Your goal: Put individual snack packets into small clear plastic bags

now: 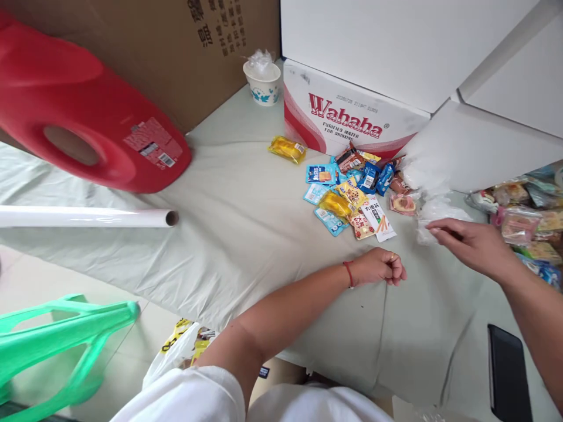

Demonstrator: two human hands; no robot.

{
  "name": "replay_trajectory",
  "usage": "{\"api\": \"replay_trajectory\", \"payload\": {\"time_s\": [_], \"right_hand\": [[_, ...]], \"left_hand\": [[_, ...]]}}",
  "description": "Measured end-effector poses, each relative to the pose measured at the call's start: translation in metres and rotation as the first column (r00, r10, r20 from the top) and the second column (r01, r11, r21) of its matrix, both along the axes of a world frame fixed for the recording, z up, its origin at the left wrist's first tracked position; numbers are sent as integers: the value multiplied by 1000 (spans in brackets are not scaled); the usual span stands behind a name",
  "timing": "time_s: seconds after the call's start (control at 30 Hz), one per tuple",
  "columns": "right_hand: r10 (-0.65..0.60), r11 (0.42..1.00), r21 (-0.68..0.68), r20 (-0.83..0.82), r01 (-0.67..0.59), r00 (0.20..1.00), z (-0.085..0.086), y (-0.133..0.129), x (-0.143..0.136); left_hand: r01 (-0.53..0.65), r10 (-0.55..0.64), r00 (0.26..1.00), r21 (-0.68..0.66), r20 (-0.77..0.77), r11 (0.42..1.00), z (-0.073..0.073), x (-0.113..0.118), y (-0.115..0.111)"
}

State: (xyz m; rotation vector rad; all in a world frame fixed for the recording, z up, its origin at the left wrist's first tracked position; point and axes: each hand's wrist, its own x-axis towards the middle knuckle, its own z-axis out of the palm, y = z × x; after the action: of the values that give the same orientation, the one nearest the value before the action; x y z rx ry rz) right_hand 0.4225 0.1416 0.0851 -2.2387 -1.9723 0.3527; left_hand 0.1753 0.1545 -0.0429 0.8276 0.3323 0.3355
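My left hand (379, 266) rests on the cloth with its fingers curled in, and nothing shows in it. To its right, my right hand (475, 243) pinches the edge of a crumpled clear plastic bag (442, 210) between thumb and fingertips. Above my left hand lies a loose pile of small snack packets: a yellow packet (336, 205), a white packet with carrot-like sticks (378, 218), a blue packet (368, 177) and several others. A pink packet (403, 203) sits between the pile and the bag. Another yellow packet (287, 150) lies apart, up and to the left.
Behind the pile stands a Wahaha carton (352, 117), with a paper cup (263, 85) beside it. A red jug (101, 117) and a white roll (88, 217) are at left. More packets (521, 225) and a phone (510, 372) are at right. A green stool (65, 334) stands lower left.
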Motion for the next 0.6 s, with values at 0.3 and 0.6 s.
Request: {"api": "replay_trajectory", "payload": {"time_s": [0.3,0.6], "right_hand": [[594,754,270,111,-599,797,-19,127,-188],[795,567,9,255,-824,550,-71,140,-190]], "left_hand": [[-21,19,994,-18,-108,1000,3,7,1],[8,-3,992,33,-129,999,2,11,1]]}}
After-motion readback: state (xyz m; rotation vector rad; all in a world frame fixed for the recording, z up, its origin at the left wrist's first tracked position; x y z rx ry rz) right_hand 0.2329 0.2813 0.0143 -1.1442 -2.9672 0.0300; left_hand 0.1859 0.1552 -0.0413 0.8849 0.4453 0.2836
